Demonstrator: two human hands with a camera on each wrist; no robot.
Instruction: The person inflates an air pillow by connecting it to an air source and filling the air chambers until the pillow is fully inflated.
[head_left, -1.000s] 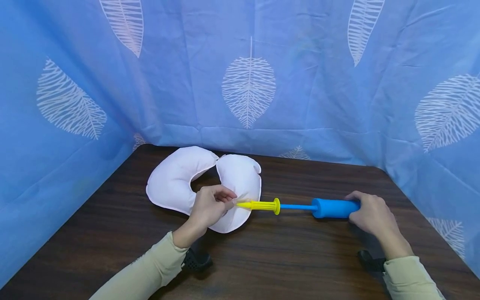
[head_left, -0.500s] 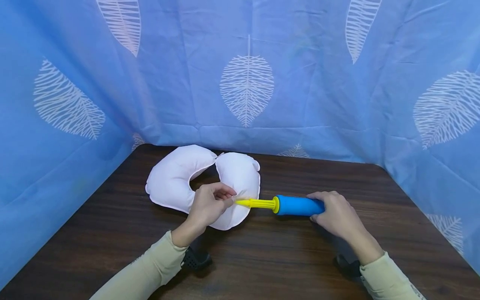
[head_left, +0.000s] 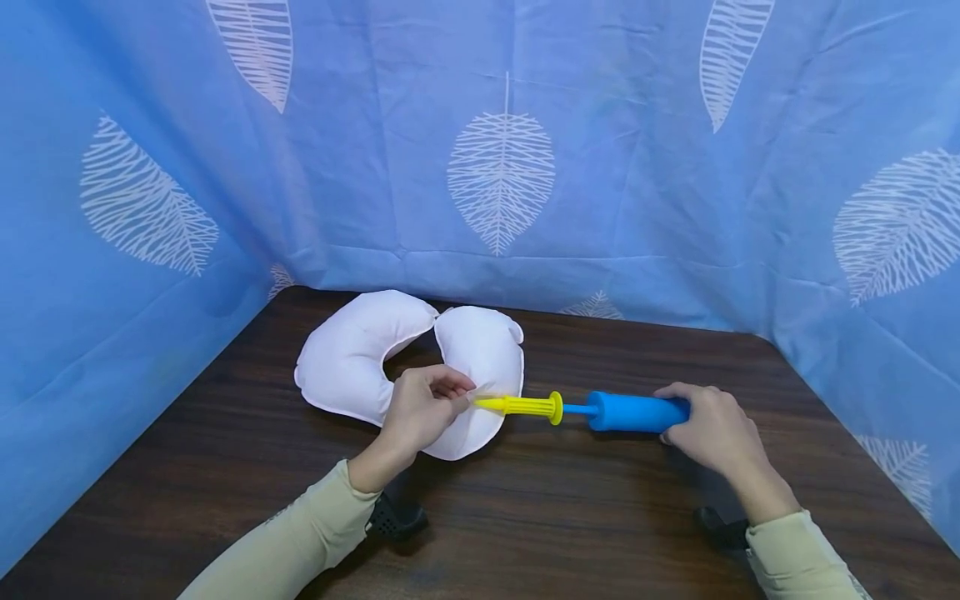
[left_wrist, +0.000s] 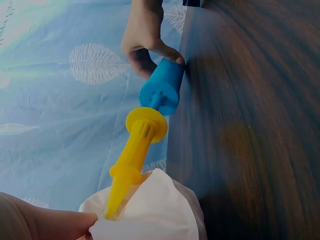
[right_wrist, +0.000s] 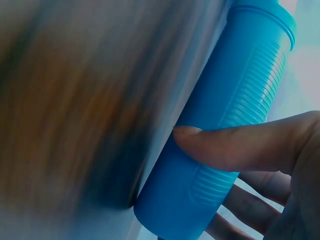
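A white U-shaped neck pillow [head_left: 341, 362] lies puffed up on the dark wooden table. My left hand [head_left: 420, 408] pinches the clear valve [left_wrist: 102, 216] on its right arm. Into that valve points the yellow nozzle [left_wrist: 131, 152] of a hand pump; how deep the tip sits is hidden by the fingers. My right hand [head_left: 716, 429] grips the far end of the pump's blue barrel [head_left: 630, 412], with the thumb across its ribbed side in the right wrist view. A short length of blue rod [head_left: 577, 409] shows between barrel and yellow flange.
The brown table [head_left: 570, 517] has rounded back corners. Blue curtains [head_left: 375, 167] with white leaf prints stand close behind it and at both sides. A black strap device [head_left: 397, 518] sits under the left wrist, another [head_left: 720, 529] by the right.
The right hand pushed the barrel left against the yellow flange, then drew it partway back right, baring some rod again. My left hand stays at the valve.
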